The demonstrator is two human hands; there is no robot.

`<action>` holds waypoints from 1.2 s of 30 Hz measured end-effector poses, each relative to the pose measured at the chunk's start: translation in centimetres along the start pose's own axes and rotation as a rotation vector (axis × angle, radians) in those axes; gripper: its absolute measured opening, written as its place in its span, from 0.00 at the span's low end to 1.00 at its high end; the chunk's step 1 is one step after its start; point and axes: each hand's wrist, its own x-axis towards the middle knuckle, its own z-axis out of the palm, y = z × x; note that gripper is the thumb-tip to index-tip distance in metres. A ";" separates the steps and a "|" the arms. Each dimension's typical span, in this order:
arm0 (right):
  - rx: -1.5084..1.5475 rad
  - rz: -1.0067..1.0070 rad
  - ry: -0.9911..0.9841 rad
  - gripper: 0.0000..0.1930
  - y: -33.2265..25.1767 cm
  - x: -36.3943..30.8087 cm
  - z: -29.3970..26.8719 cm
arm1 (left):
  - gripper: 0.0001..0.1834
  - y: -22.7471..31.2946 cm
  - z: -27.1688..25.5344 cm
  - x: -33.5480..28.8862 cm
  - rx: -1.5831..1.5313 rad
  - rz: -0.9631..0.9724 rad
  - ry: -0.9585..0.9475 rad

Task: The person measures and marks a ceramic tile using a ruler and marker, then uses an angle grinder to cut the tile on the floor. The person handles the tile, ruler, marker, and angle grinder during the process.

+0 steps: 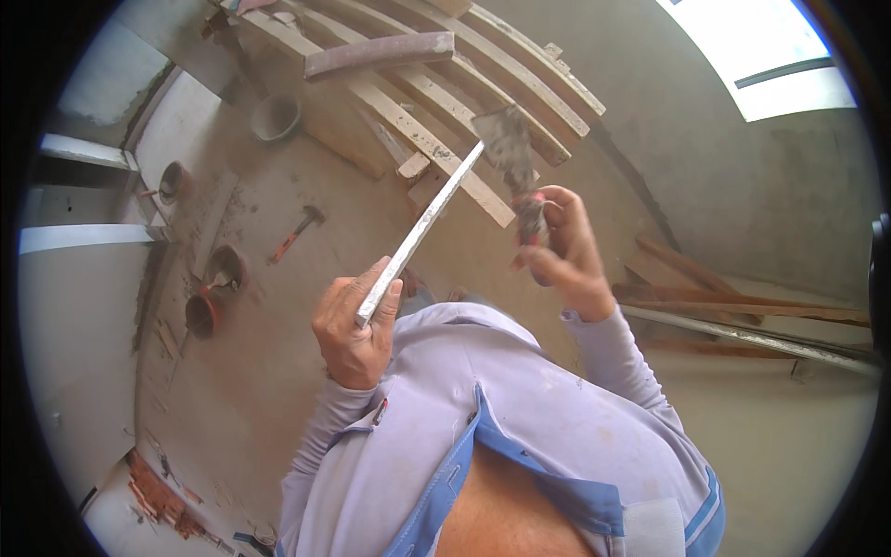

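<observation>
The white bar slants up and away from the person's chest, its near end in the left hand; that grip is closed around the bar, thumb on one side and fingers on the other; the far end rises beside the blade of a scraper, though I cannot tell from here whether the two touch. The scraper stands blade up in the right hand, whose grip is wrapped about the red and dark handle; hand and tool are both a little blurred. Behind them a row of planks runs side by side, spattered with grey, and a mauve strip lies across them; to the left, near the planks, a grey tub sits on the floor; a hammer with a red handle lies there too, and farther left is a red bucket, tipped so that its mouth shows. Reddish rubble is scattered at the lower left; over to the person's right, brown beams lie by the wall, below a bright window; the person wears a pale lilac shirt edged with blue.
</observation>
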 end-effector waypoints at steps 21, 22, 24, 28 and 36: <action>-0.867 -0.361 -0.319 0.28 3.3 1.6 0.3 | 0.11 -0.5 1.6 -3.2 0.151 0.114 0.068; -0.887 -0.267 -0.315 0.27 2.1 3.4 -0.2 | 0.11 -0.4 1.3 -3.0 0.144 0.097 0.055; -0.833 -0.445 -0.357 0.27 2.6 2.8 0.6 | 0.11 -1.0 0.9 -3.0 0.115 0.101 0.045; -0.927 -0.387 -0.400 0.19 1.6 0.0 3.8 | 0.12 -2.9 0.4 -2.4 0.051 0.128 0.048; -1.026 -0.350 -0.443 0.11 0.8 1.9 4.8 | 0.10 -5.3 -0.6 -1.6 -0.017 0.127 -0.006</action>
